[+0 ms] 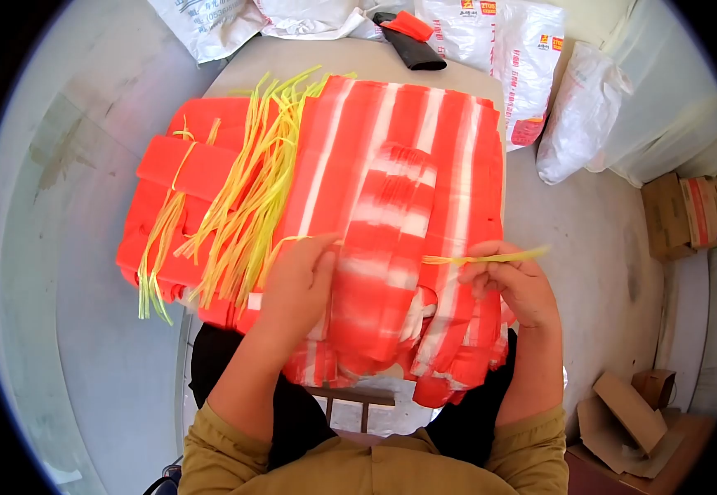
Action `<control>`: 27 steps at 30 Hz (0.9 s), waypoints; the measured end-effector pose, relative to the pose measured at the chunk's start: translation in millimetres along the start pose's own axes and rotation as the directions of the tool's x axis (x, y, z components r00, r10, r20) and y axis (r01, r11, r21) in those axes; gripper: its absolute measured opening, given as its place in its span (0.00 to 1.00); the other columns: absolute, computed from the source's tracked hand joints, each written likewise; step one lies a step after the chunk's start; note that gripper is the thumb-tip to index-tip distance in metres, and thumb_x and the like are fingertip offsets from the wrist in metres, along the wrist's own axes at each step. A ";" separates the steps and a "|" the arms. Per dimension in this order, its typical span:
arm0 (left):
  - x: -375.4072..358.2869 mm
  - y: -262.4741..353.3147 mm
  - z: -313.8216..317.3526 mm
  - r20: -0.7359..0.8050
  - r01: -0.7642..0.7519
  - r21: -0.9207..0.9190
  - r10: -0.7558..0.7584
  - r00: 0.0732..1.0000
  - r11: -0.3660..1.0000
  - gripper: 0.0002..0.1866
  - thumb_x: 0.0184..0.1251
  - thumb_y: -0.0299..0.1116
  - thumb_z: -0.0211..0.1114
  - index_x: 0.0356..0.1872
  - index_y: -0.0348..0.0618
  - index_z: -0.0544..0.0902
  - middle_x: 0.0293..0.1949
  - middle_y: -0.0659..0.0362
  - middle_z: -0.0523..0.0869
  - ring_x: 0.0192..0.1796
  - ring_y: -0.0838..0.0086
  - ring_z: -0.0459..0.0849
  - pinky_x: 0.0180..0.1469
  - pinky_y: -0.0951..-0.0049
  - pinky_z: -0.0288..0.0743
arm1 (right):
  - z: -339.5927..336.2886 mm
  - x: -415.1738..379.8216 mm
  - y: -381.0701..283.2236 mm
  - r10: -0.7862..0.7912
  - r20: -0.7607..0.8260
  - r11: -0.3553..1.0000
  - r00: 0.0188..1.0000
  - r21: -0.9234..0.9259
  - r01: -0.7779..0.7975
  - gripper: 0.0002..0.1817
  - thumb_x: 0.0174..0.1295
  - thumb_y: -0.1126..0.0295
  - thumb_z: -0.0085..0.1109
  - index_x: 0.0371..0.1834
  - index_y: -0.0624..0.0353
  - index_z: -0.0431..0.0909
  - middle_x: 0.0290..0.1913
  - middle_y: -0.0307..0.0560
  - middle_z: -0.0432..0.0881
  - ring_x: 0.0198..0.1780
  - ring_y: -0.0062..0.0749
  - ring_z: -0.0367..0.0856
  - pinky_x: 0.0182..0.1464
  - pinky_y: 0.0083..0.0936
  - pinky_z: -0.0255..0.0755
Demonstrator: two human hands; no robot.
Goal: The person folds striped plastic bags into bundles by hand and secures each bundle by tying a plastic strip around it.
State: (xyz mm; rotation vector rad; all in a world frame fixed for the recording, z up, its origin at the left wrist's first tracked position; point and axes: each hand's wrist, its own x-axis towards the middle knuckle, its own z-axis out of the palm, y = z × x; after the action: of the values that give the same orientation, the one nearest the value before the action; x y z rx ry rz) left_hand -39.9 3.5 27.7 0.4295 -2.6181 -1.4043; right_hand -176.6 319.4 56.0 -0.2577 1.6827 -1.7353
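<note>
A folded bundle of red-and-white striped plastic bags or sheeting [379, 247] lies lengthwise on a wide stack of the same striped material [338, 148]. My left hand [302, 268] is closed at the bundle's left edge, with a thin yellow strip [289, 240] showing at its fingers. On the other side, my right hand [514, 282] pinches a yellow strip [499, 257] that sticks out past the fingertips. Whether both pieces join under the bundle is hidden. A heap of loose yellow strips [272, 173] lies left of the stack.
Red folded bundles [181, 169], one tied with yellow strip, sit at the left of the table [243, 70]. A black-and-red item [412, 45] lies at the far edge. White printed sacks [532, 66] stand behind; cardboard boxes [668, 216] are at the right.
</note>
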 end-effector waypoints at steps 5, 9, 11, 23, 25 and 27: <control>3.7 -0.4 -11.4 -0.158 -0.190 0.524 0.315 0.936 0.830 0.16 0.66 0.22 0.69 0.55 0.38 0.88 0.47 0.48 0.86 0.54 0.50 0.83 0.58 0.56 0.79 | 17.4 10.5 11.8 -0.130 -0.083 0.889 0.988 -0.451 0.079 0.16 0.76 0.72 0.60 0.63 0.61 0.83 0.44 0.42 0.87 0.42 0.26 0.82 0.48 0.26 0.77; 11.1 -7.6 -15.3 -0.152 -0.226 0.619 0.396 0.905 0.752 0.16 0.64 0.22 0.71 0.53 0.39 0.89 0.41 0.51 0.87 0.49 0.51 0.83 0.56 0.54 0.79 | 23.6 15.6 23.3 -0.347 -0.143 0.770 0.927 -0.607 0.195 0.13 0.75 0.70 0.62 0.58 0.62 0.84 0.43 0.46 0.87 0.42 0.31 0.84 0.48 0.30 0.78; 13.6 -9.4 -17.6 -0.135 -0.204 0.615 0.357 0.924 0.762 0.15 0.65 0.23 0.71 0.52 0.40 0.89 0.38 0.52 0.87 0.46 0.53 0.84 0.54 0.56 0.80 | 22.1 19.1 26.0 -0.392 -0.153 0.720 0.907 -0.664 0.200 0.11 0.74 0.70 0.63 0.53 0.64 0.86 0.43 0.50 0.87 0.42 0.36 0.86 0.49 0.32 0.79; 16.1 -1.8 -16.6 0.194 0.258 -0.724 -0.170 0.966 0.640 0.11 0.81 0.25 0.63 0.56 0.33 0.87 0.42 0.56 0.92 0.44 0.76 0.87 0.49 0.76 0.80 | 18.8 22.9 20.7 -0.231 -0.309 0.758 0.923 -0.652 -0.028 0.21 0.80 0.58 0.60 0.37 0.67 0.85 0.44 0.47 0.91 0.41 0.32 0.87 0.42 0.32 0.76; 14.2 -9.8 -8.7 0.139 0.121 -0.610 -0.045 0.989 0.783 0.10 0.81 0.24 0.62 0.54 0.33 0.88 0.43 0.57 0.92 0.44 0.76 0.86 0.50 0.75 0.80 | 22.9 24.0 16.4 -0.158 -0.260 0.893 0.953 -0.449 0.025 0.23 0.83 0.56 0.55 0.35 0.64 0.83 0.44 0.46 0.91 0.44 0.30 0.88 0.44 0.31 0.78; 11.5 -8.6 -4.8 0.123 0.136 -0.596 -0.077 0.989 0.792 0.09 0.82 0.25 0.63 0.52 0.33 0.89 0.42 0.59 0.91 0.44 0.77 0.86 0.50 0.76 0.80 | 32.4 26.9 17.4 -0.100 -0.214 0.988 0.972 -0.140 0.070 0.23 0.85 0.55 0.51 0.35 0.61 0.82 0.44 0.45 0.91 0.46 0.28 0.89 0.47 0.30 0.80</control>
State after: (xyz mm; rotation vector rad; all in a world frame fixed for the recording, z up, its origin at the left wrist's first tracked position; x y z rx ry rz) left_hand -48.1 -8.4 23.1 0.4280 -2.0452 -2.2248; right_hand -171.7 279.0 35.5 -0.2052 1.9772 -1.7710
